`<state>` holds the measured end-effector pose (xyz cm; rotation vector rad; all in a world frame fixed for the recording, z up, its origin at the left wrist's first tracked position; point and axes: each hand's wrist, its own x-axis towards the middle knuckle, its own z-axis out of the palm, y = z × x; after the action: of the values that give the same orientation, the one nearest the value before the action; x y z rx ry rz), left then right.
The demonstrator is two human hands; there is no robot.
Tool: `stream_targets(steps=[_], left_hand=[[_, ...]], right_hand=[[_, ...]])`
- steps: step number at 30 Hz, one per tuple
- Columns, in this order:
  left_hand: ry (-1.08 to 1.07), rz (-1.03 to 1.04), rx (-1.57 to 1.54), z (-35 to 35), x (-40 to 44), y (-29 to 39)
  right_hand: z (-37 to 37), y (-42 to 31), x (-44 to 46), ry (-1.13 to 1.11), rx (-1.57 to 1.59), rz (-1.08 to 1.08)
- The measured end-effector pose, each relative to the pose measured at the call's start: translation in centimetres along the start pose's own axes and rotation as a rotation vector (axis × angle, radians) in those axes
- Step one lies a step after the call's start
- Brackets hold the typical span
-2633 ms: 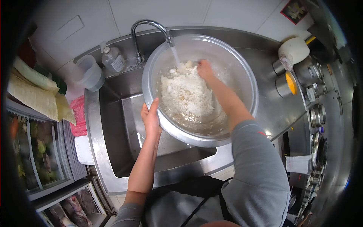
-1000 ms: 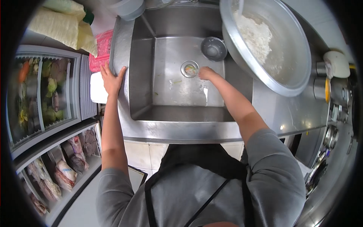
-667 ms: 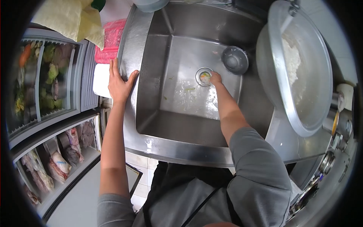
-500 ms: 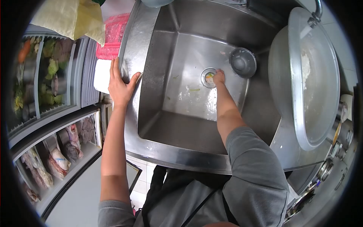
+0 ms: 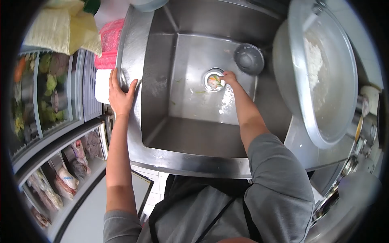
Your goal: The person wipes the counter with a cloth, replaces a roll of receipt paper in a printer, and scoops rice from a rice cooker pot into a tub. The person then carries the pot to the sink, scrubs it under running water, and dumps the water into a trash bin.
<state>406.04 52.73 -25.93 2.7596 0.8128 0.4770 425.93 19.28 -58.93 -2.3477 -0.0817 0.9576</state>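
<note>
My right hand (image 5: 229, 77) reaches down to the bottom of the stainless steel sink (image 5: 190, 105). Its fingers pinch the right edge of the round sink strainer (image 5: 214, 82), which holds orange, green and pale food scraps. The strainer sits at the drain; whether it is fully clear of the hole is hard to see. My left hand (image 5: 121, 95) rests on the sink's left rim with fingers spread, holding nothing. A grey metal bowl (image 5: 249, 60) lies on the sink floor just beyond my right hand. Small green scraps (image 5: 200, 92) are scattered left of the drain.
A large metal basin (image 5: 283, 77) with white residue stands tilted at the sink's right. Beyond the left rim are a pink basket (image 5: 108, 44), a white container (image 5: 103, 86) and a yellow bag (image 5: 60, 30). An open freezer drawer with bagged meat (image 5: 66, 178) lies lower left.
My right hand has closed on the strainer's edge, and the strainer with its scraps now shows more fully. My left hand stays on the rim. The view has shifted slightly.
</note>
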Motion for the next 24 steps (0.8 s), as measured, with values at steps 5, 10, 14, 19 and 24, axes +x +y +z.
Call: stream_targets(steps=[5,10,14,19,24], left_hand=[[-0.007,-0.039,-0.046,-0.1,-0.3,0.5],[-0.001,-0.024,-0.069,-0.5,-0.7,0.9],[0.065,0.125,-0.239,0.3,-1.3,-0.4],[0.114,0.206,-0.15,-0.8,-1.5,0.3],[0.283,0.234,0.229,2.5,2.7,-1.8]], right_hand=[[-6.0,-4.9,-11.4,-0.169,0.429,0.078],[-12.9,-2.9,-25.1,-0.096,0.605,0.184],[-17.7,2.2,-39.9,0.252,1.082,0.034],[-17.0,11.0,-61.1,0.913,1.364,-0.004],[-5.6,16.8,-79.7,1.688,1.073,0.398]])
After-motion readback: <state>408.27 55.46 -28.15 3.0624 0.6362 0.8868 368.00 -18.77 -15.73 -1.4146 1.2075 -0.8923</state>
